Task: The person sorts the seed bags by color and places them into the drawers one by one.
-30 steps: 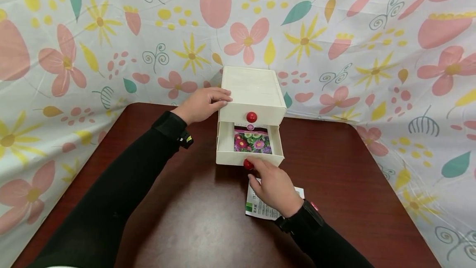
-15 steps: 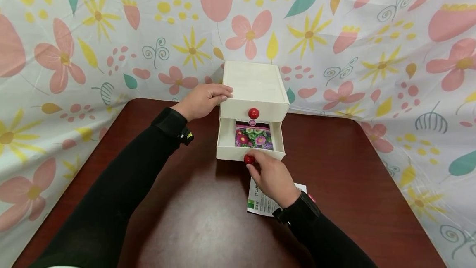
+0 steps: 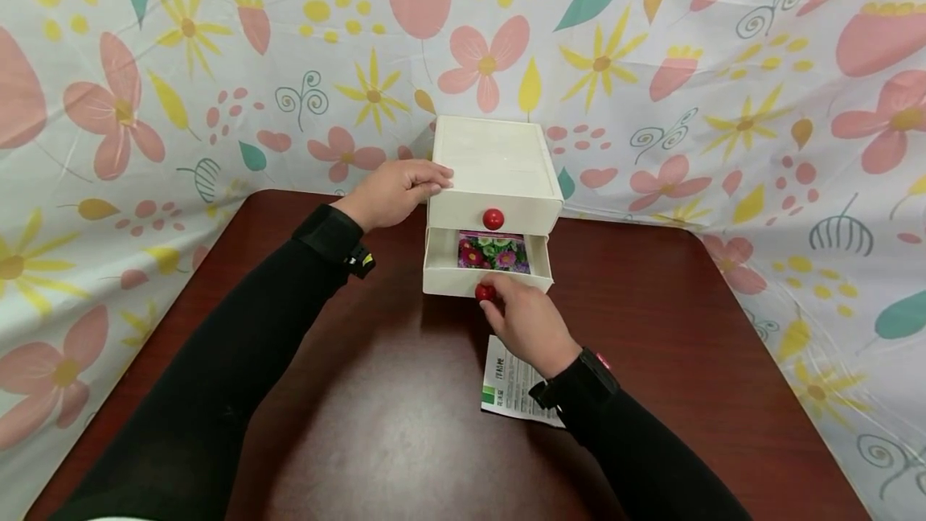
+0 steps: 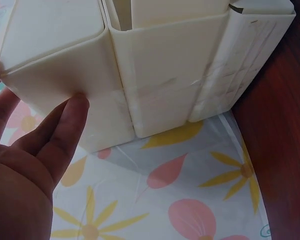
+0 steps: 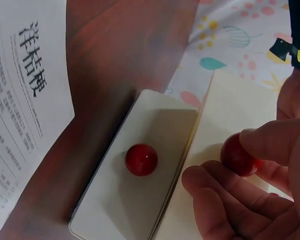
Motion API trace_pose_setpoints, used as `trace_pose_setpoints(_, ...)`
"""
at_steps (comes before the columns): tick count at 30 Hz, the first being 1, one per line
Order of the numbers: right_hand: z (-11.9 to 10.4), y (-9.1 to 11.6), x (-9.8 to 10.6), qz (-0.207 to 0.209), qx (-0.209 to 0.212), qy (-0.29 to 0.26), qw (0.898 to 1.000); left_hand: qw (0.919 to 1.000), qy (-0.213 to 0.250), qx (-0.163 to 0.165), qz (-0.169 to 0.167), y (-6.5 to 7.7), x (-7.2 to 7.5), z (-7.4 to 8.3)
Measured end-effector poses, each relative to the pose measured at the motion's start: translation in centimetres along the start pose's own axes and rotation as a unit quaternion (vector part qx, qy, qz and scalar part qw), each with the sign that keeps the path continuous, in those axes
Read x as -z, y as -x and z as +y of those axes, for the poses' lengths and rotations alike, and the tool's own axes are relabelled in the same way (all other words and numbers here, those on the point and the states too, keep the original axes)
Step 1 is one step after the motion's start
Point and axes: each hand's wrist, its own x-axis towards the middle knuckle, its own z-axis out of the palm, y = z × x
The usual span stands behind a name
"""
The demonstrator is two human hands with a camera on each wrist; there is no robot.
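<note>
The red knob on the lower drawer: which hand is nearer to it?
Right. The right hand pinches the lower drawer's red knob at the front. The left hand rests on the drawer box at its upper left edge, apart from that knob.

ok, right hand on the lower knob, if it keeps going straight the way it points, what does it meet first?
The right hand pinches the lower red knob, pointing at the lower drawer front. That front comes first; behind it, probably the cabinet body. Depth is unclear.
</note>
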Motion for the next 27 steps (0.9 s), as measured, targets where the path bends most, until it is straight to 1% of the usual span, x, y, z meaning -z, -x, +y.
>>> trace_pose_setpoints(6,0.7,-0.9,-0.4,0.009,-0.005,0.005,1.0,0.9999,-0.009,0.002,0.006,0.0,0.1,0.0)
trace_pose_setpoints(12,1.4,-1.7,-0.7,0.016,-0.01,0.006,1.0,0.9998,-0.022,-0.004,0.001,-0.1,0.0,0.0)
trace_pose_setpoints(19,1.6,-2.5,-0.6,0.007,-0.023,0.002,1.0,0.9993,-0.032,-0.016,0.002,-0.3,0.0,0.1)
trace_pose_setpoints(27,1.8,-3.5,-0.5,-0.004,-0.041,0.002,0.999,0.9996,-0.026,-0.013,0.005,-0.1,0.1,0.3)
